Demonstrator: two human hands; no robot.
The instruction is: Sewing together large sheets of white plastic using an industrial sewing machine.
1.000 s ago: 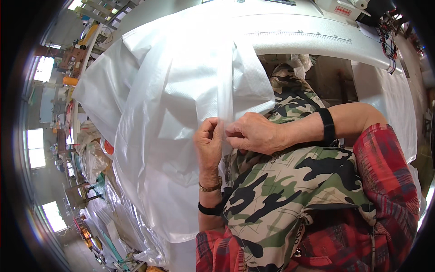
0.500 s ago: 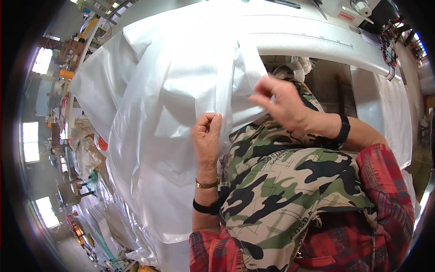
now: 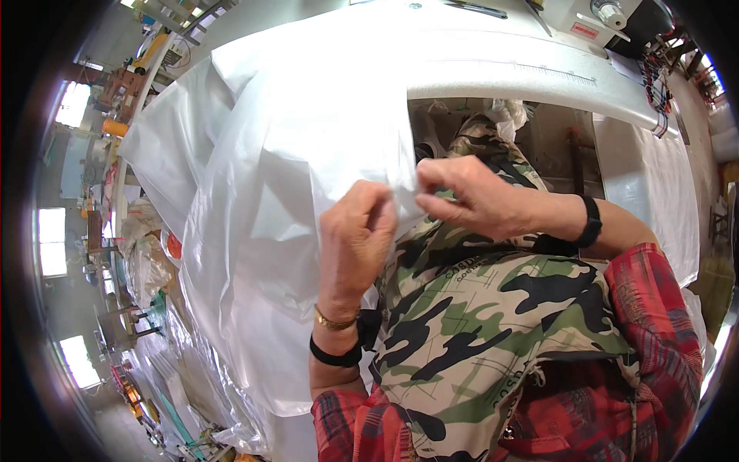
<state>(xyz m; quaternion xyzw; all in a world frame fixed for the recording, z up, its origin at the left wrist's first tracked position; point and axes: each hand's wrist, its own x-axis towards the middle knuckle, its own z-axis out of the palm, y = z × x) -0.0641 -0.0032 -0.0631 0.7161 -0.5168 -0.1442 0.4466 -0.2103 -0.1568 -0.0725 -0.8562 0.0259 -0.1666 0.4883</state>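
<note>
A large translucent white plastic sheet (image 3: 254,177) hangs over the table edge and down past my lap, with soft creases in it. At its right edge my left hand (image 3: 358,235) is closed, thumb against bent fingers, on the sheet's margin; the fingertips are slightly blurred. Just right of it, my right hand (image 3: 477,199) has its thumb and forefinger curled at the same edge, pinching it. Both hands are close together above a camouflage apron (image 3: 469,308) over my lap.
A white table (image 3: 500,58) with a printed ruler scale runs along the far side. On it lie a dark pen-like tool (image 3: 477,9) and, at the far right, a white machine (image 3: 593,23). More white sheeting (image 3: 647,185) hangs at right. Clear plastic (image 3: 185,369) lies lower left.
My right hand has moved left and down to the sheet's edge. My left hand has come up and right a little. The sheet's right flap has been folded or drawn leftward, uncovering the gap below the table.
</note>
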